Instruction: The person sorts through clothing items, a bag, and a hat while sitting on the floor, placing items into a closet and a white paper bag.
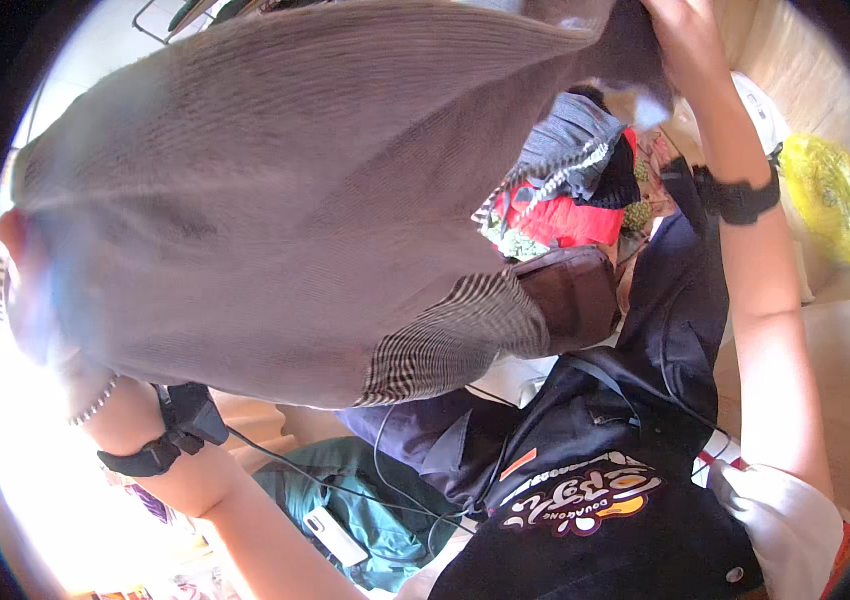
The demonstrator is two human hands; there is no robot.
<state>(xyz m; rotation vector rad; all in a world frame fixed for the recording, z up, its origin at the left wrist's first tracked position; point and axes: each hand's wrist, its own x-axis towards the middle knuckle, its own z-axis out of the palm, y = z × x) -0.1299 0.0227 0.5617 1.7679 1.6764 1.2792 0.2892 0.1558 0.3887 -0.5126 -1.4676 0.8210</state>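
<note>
A large brownish-grey ribbed knit garment [267, 202] is stretched out before me and fills much of the view. Its lower edge has a black-and-white striped part [455, 334]. At the far left, my left hand [20, 255] grips one end of the cloth; glare and the fabric hide most of its fingers. My right hand [684, 26] holds the opposite end near the top edge, where the frame cuts part of it off. Behind the cloth lie a folded grey garment [571, 139], a red cloth [571, 221] and a dark brown pouch [575, 292].
A yellow plastic bag [830, 199] and a white cap-like item [759, 109] lie at the right. Below my left arm is a dark green bag [395, 517] with a white phone-like device [335, 536] on it. Thin black cables [320, 472] cross my lap.
</note>
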